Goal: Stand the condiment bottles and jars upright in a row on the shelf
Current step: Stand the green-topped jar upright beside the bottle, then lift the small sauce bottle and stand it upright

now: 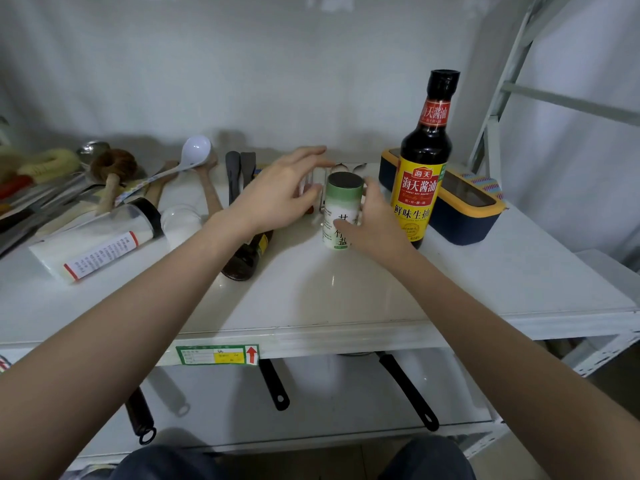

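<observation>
Standing upright on the glossy white shelf [346, 299], a small cylindrical salt jar [341, 211] with a dark flat lid and pale green-and-white label sits between both hands. The right hand [375, 223] wraps its side, thumb across the label, clamped on it. The left hand [282, 192] hovers just left of the jar with fingers spread apart, gripping nothing. Just right of the right hand stands a tall dark glass soy sauce bottle [424, 161] with a yellow-and-red label, upright. Under the left wrist lies a dark glass bottle [247, 256] on its side. Further left of that hand, a clear plastic jar [100, 242] with a black cap and white contents lies tipped over.
</observation>
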Action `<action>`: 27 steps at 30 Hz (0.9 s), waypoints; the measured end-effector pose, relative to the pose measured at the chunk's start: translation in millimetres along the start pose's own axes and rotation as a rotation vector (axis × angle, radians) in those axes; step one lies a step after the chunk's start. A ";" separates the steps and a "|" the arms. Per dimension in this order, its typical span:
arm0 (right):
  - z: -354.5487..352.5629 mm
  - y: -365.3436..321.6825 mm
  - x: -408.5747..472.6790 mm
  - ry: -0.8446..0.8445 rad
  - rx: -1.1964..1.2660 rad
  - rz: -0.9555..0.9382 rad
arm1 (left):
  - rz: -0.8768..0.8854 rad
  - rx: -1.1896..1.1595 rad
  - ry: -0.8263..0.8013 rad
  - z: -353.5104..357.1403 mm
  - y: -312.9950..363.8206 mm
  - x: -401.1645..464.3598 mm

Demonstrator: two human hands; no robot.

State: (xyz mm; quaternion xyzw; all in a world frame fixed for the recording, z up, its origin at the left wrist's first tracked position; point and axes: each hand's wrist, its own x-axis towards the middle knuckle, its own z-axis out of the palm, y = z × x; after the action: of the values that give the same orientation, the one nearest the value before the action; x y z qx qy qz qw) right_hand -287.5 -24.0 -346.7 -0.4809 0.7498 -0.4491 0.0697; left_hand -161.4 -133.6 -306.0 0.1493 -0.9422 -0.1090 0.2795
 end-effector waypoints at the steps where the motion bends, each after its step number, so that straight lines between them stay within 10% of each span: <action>1: -2.7 -6.2 -0.5 0.022 -0.019 -0.024 | -0.014 0.000 0.008 -4.1 -2.6 -1.5; 11: 7.9 -62.8 -11.9 0.019 -0.131 -0.205 | -0.404 0.052 -0.070 -13.6 -38.3 -26.8; 27: 88.6 -41.3 10.1 -0.374 0.421 0.396 | -0.635 0.272 -0.256 9.2 -53.8 -30.2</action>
State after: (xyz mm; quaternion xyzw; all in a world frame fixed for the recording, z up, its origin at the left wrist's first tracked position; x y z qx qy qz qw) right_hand -218.1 -91.2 -364.8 -0.3750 0.6936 -0.4760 0.3895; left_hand -130.6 -172.3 -344.1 0.4550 -0.8822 -0.0819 0.0891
